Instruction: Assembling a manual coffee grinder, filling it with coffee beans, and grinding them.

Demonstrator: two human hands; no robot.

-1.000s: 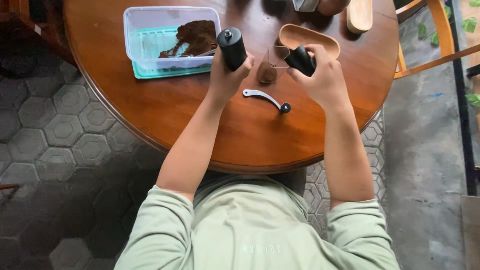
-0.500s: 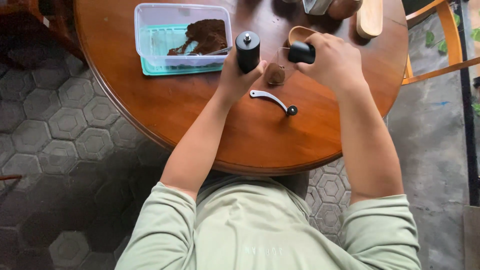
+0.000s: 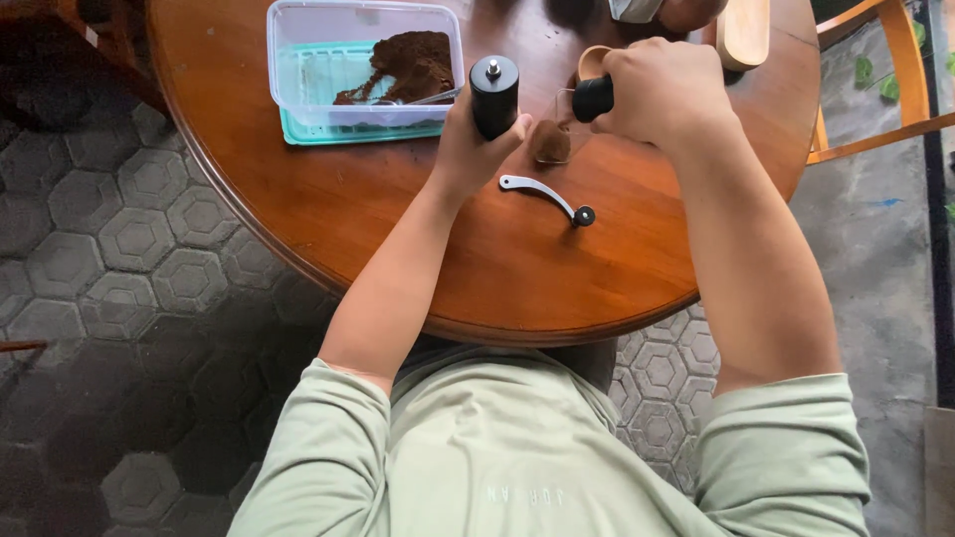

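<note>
Two hands are working over the round wooden table (image 3: 398,229), seen from the head camera looking straight down. We are wrapping our left hand (image 3: 468,149) around the black cylindrical grinder body (image 3: 494,94), holding it upright with its small metal shaft pointing toward the camera; fingers are closed firmly on its lower half. We are closing our right hand (image 3: 662,89) around a black cylindrical cup (image 3: 593,98), tipped on its side with the open end pointing toward 9 o'clock. Just below that open end, at about 7 o'clock from it, a small clear container (image 3: 550,139) is holding a brown heap of ground coffee; whether the black cup is touching its rim we cannot tell.

We are noting the detached metal crank handle (image 3: 545,196) with its black knob lying flat on the table at 5 o'clock from the grinder body, apart from both hands. At 10 o'clock from the left hand, a clear plastic box (image 3: 298,60) with a teal base is sitting on the table, holding a dark mound of grounds and a metal spoon (image 3: 413,99). A pale wooden piece (image 3: 744,30) is lying at 1 o'clock from the right hand. A wooden chair (image 3: 895,89) is standing at 3 o'clock beyond the table edge.
</note>
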